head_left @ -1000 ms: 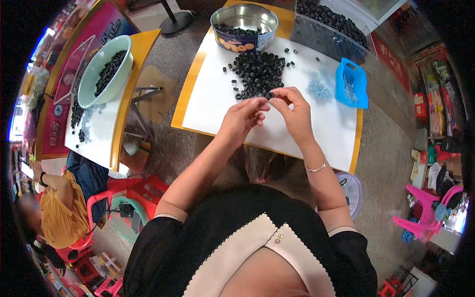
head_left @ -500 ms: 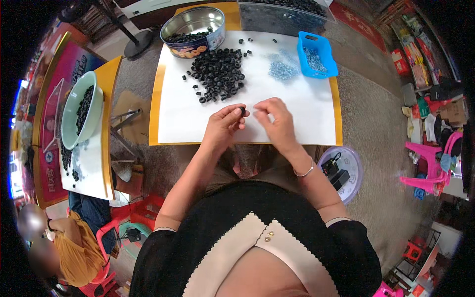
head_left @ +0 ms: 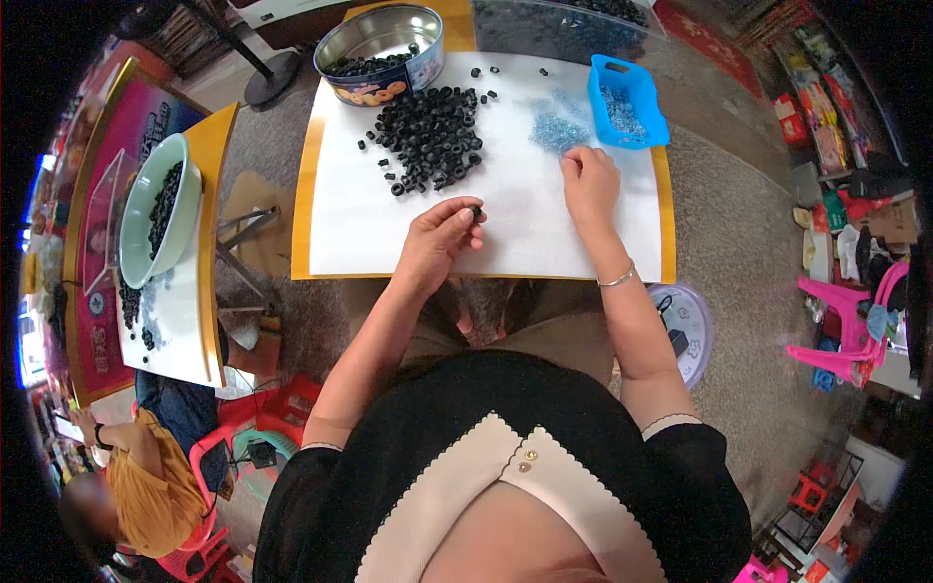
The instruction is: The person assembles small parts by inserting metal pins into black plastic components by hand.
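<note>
My left hand (head_left: 439,241) is over the near middle of the white-topped table, thumb and forefinger closed on a small black ring-shaped piece (head_left: 475,212). Farther out and to the right, my right hand (head_left: 593,194) has its fingertips pinched together at the near edge of a loose pile of tiny clear-bluish pieces (head_left: 557,132). Whatever those fingers hold, if anything, is too small to make out. Beyond my left hand lies a heap of black ring-shaped pieces (head_left: 428,136), some scattered at its edges.
A round metal tin (head_left: 369,92) with more black pieces stands behind the heap. A blue plastic basket (head_left: 649,131) of clear pieces is at the far right. On a side table to the left sits a pale green basin (head_left: 146,262). A person in an orange top (head_left: 155,486) sits lower left.
My right hand has moved away from my left, outward and to the right, to the clear pile. The left hand keeps its black piece in nearly the same spot.
</note>
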Tool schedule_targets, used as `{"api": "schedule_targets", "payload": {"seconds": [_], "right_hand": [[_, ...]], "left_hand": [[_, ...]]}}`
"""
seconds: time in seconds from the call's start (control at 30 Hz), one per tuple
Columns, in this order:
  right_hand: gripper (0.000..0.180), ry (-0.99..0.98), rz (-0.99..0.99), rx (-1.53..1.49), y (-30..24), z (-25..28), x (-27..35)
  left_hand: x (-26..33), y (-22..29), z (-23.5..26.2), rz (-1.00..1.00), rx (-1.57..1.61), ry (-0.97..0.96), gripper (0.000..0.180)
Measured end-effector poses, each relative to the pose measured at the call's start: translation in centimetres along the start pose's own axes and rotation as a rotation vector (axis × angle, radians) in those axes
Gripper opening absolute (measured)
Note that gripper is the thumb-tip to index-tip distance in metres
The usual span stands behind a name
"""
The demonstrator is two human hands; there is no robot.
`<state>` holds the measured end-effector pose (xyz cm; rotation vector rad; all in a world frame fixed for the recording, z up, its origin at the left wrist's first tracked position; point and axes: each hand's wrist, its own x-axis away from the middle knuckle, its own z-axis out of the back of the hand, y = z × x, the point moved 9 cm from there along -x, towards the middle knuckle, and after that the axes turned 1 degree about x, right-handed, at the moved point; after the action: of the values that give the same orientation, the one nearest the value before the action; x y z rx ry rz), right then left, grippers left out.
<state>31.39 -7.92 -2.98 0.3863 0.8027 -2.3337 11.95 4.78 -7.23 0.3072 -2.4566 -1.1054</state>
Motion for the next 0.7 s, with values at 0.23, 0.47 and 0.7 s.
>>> {"api": "schedule_targets", "payload": {"seconds": [0.23, 0.47, 0.7], "right_hand": [[0.011, -0.020, -0.004, 0.058, -1.0, 0.1, -0.2], [0.013, -0.100, -0.088, -0.181, -1.2, 0.2, 1.1], [0.011, -0.312, -0.336, -0.850, -4.2, 1.0, 3.9]], "left_hand": [[-0.1, -0.2, 0.2, 0.005, 0.024, -0.005, 0.022], [0.3, 0.0, 0.4, 0.006, 0.020, 0.027, 0.022], [0.2, 0.5, -0.3, 0.011, -0.057, 0.072, 0.023]]}}
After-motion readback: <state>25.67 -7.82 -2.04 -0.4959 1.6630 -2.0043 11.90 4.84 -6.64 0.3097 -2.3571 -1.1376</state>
